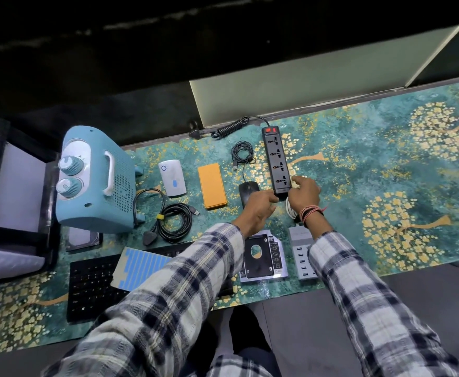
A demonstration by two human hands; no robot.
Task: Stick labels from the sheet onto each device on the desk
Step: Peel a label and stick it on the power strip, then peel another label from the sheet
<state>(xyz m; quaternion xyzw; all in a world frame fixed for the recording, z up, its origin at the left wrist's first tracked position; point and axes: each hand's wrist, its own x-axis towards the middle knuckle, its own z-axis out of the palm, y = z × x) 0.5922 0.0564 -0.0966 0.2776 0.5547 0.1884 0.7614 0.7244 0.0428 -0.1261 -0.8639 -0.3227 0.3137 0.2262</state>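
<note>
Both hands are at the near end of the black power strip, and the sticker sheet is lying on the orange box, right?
Not quite. In the head view the sticker sheet lies on the keyboard, not the orange box. Both the left hand and right hand are at the power strip's near end.

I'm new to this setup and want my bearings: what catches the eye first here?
Both hands, left hand and right hand, meet at the near end of the black power strip mid-desk. A big teal heater stands far left, and the blue label sheet lies on the keyboard near the front edge.
</note>
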